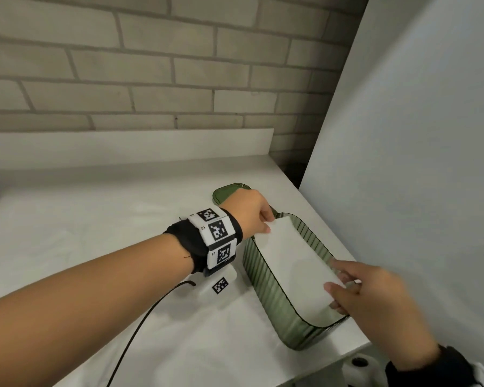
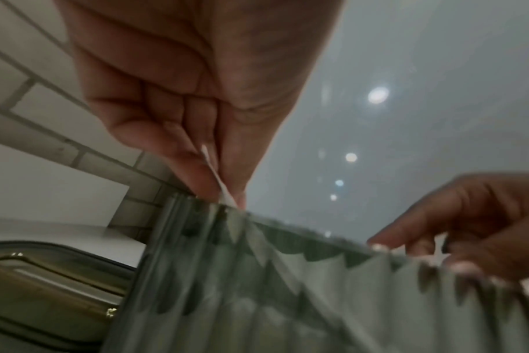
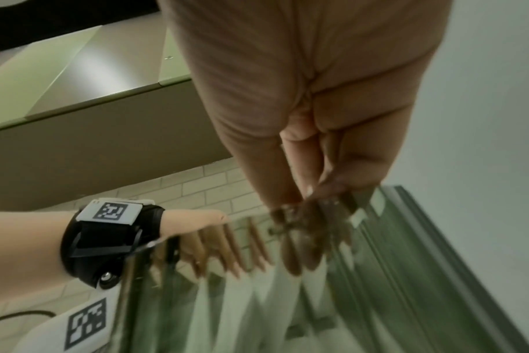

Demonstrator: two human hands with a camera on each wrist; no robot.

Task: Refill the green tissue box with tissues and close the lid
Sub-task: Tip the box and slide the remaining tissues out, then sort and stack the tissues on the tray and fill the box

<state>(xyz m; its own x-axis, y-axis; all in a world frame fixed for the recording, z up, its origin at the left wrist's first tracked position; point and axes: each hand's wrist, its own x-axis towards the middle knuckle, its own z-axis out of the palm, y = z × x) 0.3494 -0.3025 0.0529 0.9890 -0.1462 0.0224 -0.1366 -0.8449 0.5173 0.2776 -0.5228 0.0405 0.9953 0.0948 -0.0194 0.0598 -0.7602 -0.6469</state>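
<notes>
The green ribbed tissue box (image 1: 263, 286) stands without its lid at the right end of the white counter (image 1: 95, 219). A white stack of tissues (image 1: 294, 263) lies lengthwise in its mouth, tilted, with the far end higher. My left hand (image 1: 266, 222) pinches the stack's far end between thumb and fingers; the left wrist view shows this pinch (image 2: 224, 188) just above the box rim (image 2: 257, 286). My right hand (image 1: 334, 286) grips the near end, its fingers reaching down inside the box wall (image 3: 408, 262). The green lid (image 1: 224, 192) lies flat behind the box.
A tall white panel (image 1: 403, 135) rises close along the box's right side. The counter edge runs just in front of the box, with a paper roll (image 1: 361, 364) below it. A black cable (image 1: 140, 331) trails from my left wrist. A brick wall (image 1: 151, 79) backs the counter.
</notes>
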